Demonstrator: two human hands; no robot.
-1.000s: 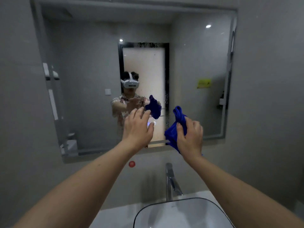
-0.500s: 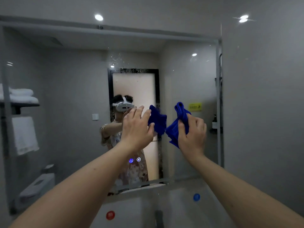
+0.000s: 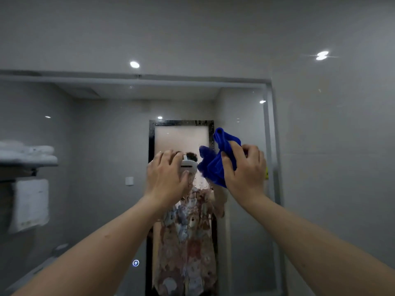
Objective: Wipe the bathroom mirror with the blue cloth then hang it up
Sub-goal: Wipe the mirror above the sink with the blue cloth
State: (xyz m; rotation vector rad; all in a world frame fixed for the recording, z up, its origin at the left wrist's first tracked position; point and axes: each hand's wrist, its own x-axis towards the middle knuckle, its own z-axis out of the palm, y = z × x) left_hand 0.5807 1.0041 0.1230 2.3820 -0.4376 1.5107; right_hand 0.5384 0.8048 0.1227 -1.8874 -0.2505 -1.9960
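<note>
Right hand (image 3: 243,174) holds the bunched blue cloth (image 3: 215,165) at centre frame against the mirror (image 3: 96,135); left hand (image 3: 166,178) is loose, empty. Wiping looks barely begun; hanging remains.

Showing here are two hands, the left hand (image 3: 165,178) and the right hand (image 3: 243,171), one blue cloth (image 3: 215,165) bunched in the right grip, one mirror (image 3: 106,129) behind it, and two lit ceiling lights (image 3: 134,64).
</note>
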